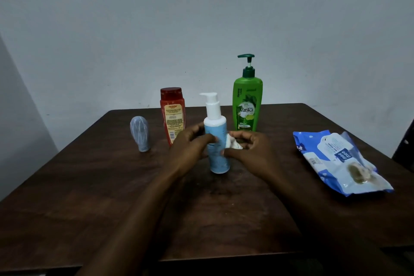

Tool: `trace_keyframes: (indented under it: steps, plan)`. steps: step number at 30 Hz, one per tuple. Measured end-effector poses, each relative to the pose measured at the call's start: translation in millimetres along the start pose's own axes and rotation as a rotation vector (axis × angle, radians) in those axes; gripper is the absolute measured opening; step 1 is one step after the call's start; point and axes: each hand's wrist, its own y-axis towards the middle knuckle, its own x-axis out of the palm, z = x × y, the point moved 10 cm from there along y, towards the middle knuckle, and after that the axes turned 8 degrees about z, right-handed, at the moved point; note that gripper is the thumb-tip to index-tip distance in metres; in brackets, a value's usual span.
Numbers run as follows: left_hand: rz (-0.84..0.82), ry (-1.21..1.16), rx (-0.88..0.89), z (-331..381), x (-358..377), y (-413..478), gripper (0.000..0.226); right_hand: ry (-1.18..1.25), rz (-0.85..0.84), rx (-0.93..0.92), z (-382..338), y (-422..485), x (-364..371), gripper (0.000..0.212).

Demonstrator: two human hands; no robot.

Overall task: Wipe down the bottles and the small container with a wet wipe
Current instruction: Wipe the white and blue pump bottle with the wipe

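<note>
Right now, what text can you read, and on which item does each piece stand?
"Vatika", "Henna", "SHAMPOO": green pump bottle.
"mee mee", upside down: wipes pack; smaller print blurred.
"Karthika", faint: red bottle; rest too small.
Blue pump bottle, grey container: nothing readable.

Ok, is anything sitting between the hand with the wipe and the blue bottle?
Nothing visible. The right hand already presses the wet wipe against the side of the blue pump bottle, while the left hand grips its other side. The red bottle and green shampoo bottle stand behind, clear of both.
</note>
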Motion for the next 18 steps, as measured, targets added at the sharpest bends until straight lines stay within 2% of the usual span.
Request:
trace_keyframes:
  steps: [2,5,10,14,18]
  plan:
    - [-0.070,-0.030,-0.043,-1,1,3,0.036,-0.017,-0.019,0.017,6,7,0,0.044]
    - [-0.083,0.044,0.001,-5,-1,12,0.050,-0.042,-0.022,0.009,9,14,2,0.041]
    - [0.046,0.214,0.101,-16,-8,33,0.069,-0.052,-0.004,-0.023,12,25,14,0.046]
    - [0.114,0.248,0.151,-20,-3,42,0.068,-0.096,0.073,-0.050,16,35,14,0.047]
    - [0.188,0.264,0.170,-20,3,59,0.060,-0.092,0.123,-0.066,26,30,8,0.038]
